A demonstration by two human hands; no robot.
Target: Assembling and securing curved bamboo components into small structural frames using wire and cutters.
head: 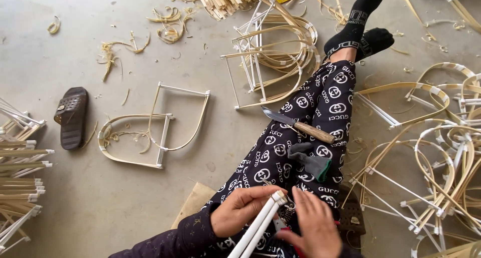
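Bamboo is everywhere on this grey concrete floor (100,208). The person sits on it with legs stretched out in black patterned trousers (300,138) and black socks (358,30). Low in the view, the left hand (240,208) is closed around a bundle of white-wrapped bamboo sticks (260,225) that slants up across the lap, its taped ends pointing toward the right hand (313,228). That right hand lies with fingers spread loosely, its fingertips touching the sticks' top end; whether it grips anything I cannot tell. On the thigh above the hands rests a knife (300,125) with a wooden handle and a dark blade, and just below it a crumpled grey cloth (310,160) with a green edge. A finished curved bamboo frame (155,130) lies alone on the floor to the left, near a brown sandal (71,116). More frames are stacked beyond the knees (273,52) and heaped at the right (441,153). Straight taped sticks (20,173) pile up at the left edge, and curly shavings (170,25) litter the far floor.
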